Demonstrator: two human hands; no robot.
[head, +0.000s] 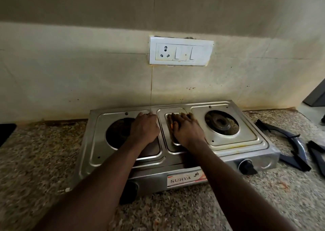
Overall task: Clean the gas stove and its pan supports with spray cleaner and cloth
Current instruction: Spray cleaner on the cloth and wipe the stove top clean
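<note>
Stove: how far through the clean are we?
Done: pan supports are off, lying on the counter right of the stove. In hand: right hand presses a brownish cloth on the centre panel; left hand rests beside it. Left: likely the supports themselves.

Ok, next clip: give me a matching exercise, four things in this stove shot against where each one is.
Things:
1. left hand
2. right hand
3. pan supports
4. switch plate

Places:
A. on the wall above the stove
B. on the counter, right of the stove
C. resting at the left burner opening
D. pressing a cloth in the stove's middle recess

Pairs: 1-C, 2-D, 3-B, 4-A
</note>
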